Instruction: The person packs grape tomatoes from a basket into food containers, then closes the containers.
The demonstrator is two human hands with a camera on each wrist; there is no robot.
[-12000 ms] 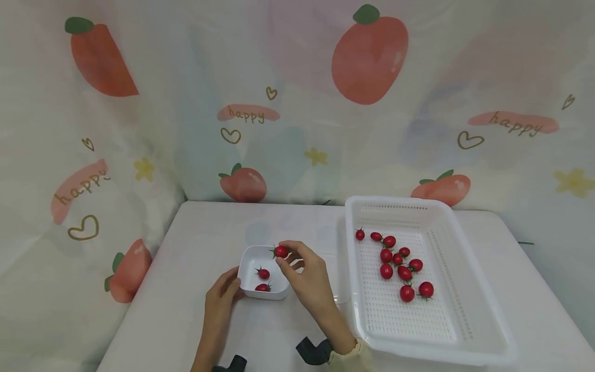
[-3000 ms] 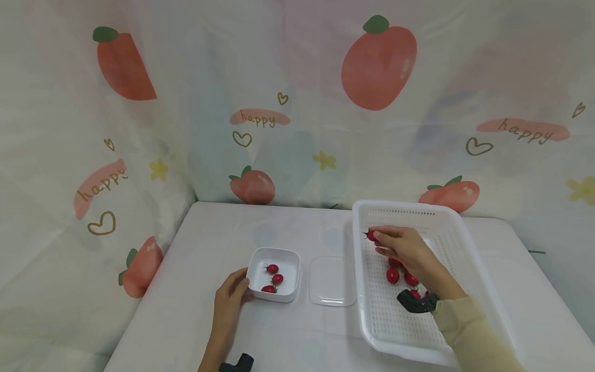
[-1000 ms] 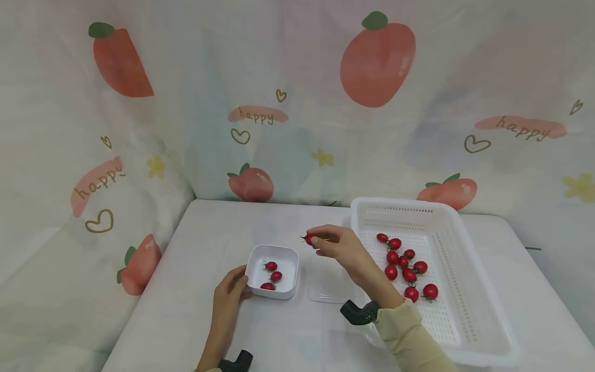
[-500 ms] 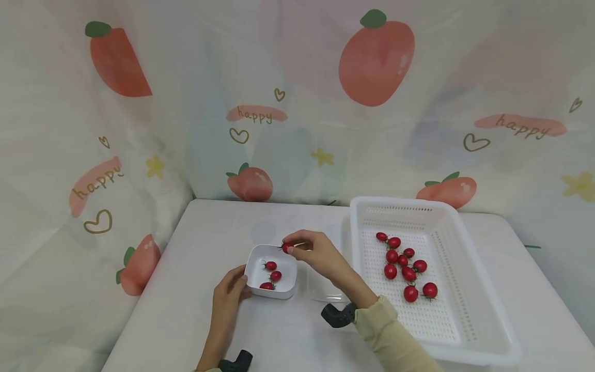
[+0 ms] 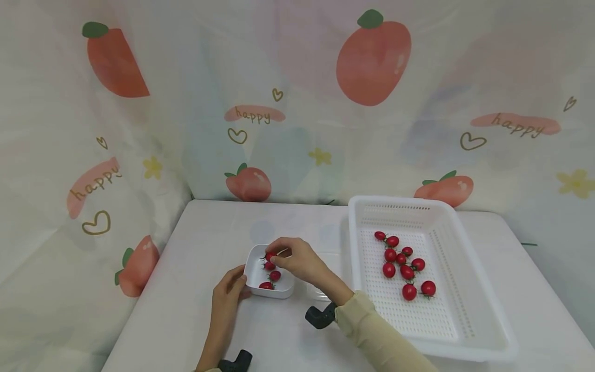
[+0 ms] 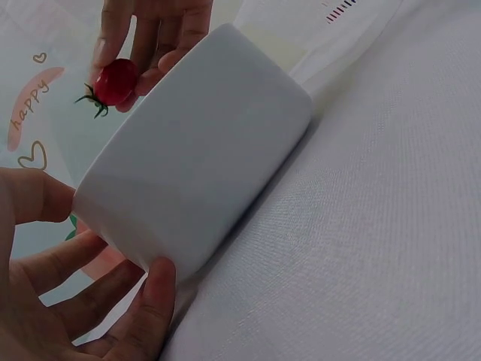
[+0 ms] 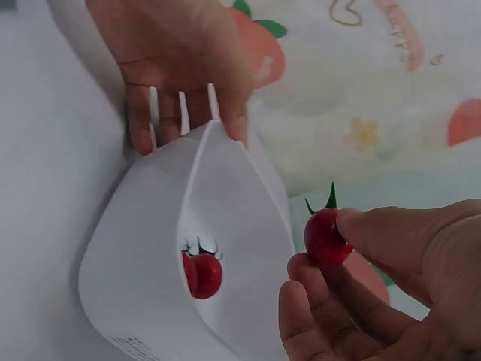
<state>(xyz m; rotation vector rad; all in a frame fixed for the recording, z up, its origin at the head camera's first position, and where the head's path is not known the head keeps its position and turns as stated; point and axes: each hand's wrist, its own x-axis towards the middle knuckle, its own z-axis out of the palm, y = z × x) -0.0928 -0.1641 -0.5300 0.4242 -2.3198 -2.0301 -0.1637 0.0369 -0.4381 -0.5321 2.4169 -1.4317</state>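
Observation:
A small white box (image 5: 269, 294) stands on the table, with three cherry tomatoes (image 5: 275, 276) lying inside. My left hand (image 5: 228, 292) holds the box at its left end, and in the left wrist view the fingertips (image 6: 161, 274) press against its wall. My right hand (image 5: 297, 260) pinches another cherry tomato (image 7: 327, 237) between thumb and fingers. This tomato has a green stem and is held over the back part of the box, close to the rim. In the right wrist view, the box's near wall hides part of the tomatoes inside.
To the right, a large white perforated basket (image 5: 418, 325) contains several more cherry tomatoes (image 5: 407, 272). A clear plastic lid (image 5: 318, 293) lies between box and basket, partly covered by my right forearm. Behind the table hangs a printed cloth (image 5: 297, 62).
My right hand took a cherry tomato from the basket and carried it left to above the box. The box gained a third tomato since the earliest frame. My left hand stays at the box.

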